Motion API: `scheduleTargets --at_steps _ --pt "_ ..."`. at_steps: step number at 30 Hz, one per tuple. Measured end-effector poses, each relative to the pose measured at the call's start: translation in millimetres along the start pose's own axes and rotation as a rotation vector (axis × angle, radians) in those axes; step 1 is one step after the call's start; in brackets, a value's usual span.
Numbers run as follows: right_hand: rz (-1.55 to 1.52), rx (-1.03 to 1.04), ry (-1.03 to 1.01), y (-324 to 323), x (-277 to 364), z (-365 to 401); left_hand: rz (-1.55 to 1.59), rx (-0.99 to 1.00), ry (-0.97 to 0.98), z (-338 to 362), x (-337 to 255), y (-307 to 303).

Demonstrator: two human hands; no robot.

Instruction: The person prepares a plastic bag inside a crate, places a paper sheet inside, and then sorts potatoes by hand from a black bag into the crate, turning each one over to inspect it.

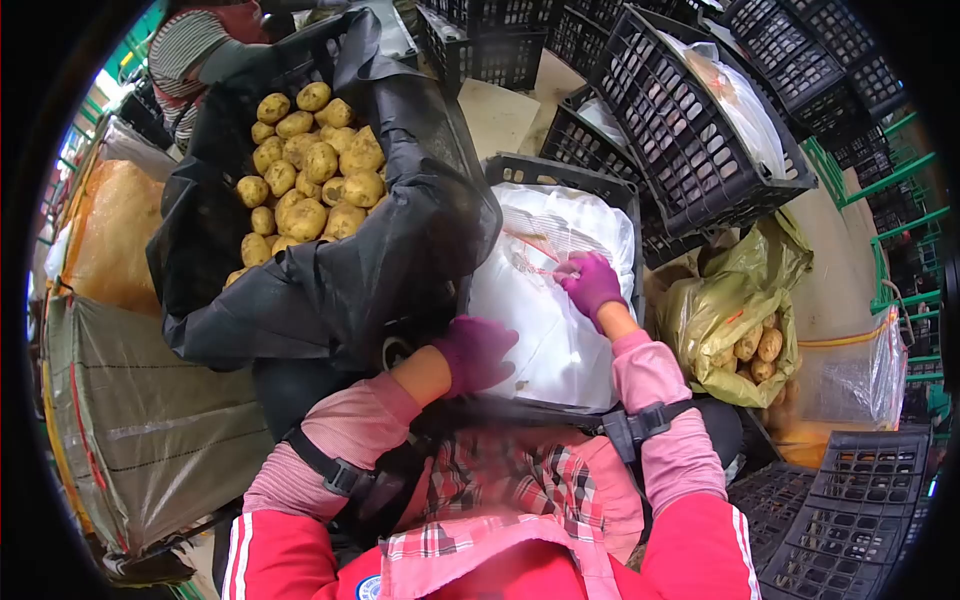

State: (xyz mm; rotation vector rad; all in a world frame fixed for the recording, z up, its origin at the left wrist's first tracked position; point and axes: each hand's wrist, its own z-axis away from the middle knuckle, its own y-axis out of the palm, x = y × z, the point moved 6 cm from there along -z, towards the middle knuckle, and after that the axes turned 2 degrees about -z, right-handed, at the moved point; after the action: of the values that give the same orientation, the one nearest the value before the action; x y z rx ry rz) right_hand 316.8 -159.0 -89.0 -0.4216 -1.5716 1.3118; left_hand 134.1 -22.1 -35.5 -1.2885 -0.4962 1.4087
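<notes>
Pretty cramped spot, no real worktop here, everything just sits on a concrete floor (503, 112) packed with crates. Dead centre there's a white sack (545, 335) sitting in a black crate (560, 172), and that's what both gloved hands are on.

The right hand (592, 284) is at about 1 o'clock from centre, with its grip pinched shut on a thin red string (533, 266) running across the top of the sack. The left hand (474, 352) rests on the sack's near-left edge with the fingers curled. I honestly can't tell whether its grip has hold of anything or is just lying there.

At 10 o'clock there's a heap of potatoes (308, 170) in a crate lined with a black plastic liner (400, 235), which drapes over the side and touches the sack. At 3 o'clock there's a yellowish bag (715, 300), open, with a few more potatoes (757, 350) inside. Beside that bag is a clear bag (850, 372).

Empty black crates (690, 125) are tilted and stacked from 12 to 2 o'clock, with more crates (850, 520) down at 5 o'clock. A green railing (882, 190) runs along the right side. On the left, at 8 o'clock, is a grey tarp-covered load (140, 425) with an orange sack (115, 235) above it. Another person in a striped sleeve (185, 48) is at 11 o'clock, behind the potato crate.
</notes>
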Motion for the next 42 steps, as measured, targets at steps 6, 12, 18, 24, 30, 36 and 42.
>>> scheduleTargets --at_steps 6,12,18,24,30,36,42 --pt "-0.86 -0.12 0.238 -72 -20 43 -0.064 -0.013 -0.027 -26 -3 -22" --pt "-1.209 -0.198 0.236 -82 11 56 -0.118 -0.177 -0.19 -90 2 -41" --pt "-0.634 -0.044 0.088 -71 10 43 -0.139 -0.279 -0.234 -135 47 14" --pt "-0.6 -0.143 -0.006 -115 34 50 -0.243 -0.36 -0.191 -151 56 18" --pt "-0.595 -0.158 0.039 -140 15 63 0.161 -0.3 -0.236 -135 29 -69" --pt "-0.193 0.036 0.057 -118 33 62 0.631 -0.04 -0.265 -104 8 -100" --pt "-0.269 -0.065 -0.201 -92 61 33 1.004 0.082 -0.228 -87 -2 -125"
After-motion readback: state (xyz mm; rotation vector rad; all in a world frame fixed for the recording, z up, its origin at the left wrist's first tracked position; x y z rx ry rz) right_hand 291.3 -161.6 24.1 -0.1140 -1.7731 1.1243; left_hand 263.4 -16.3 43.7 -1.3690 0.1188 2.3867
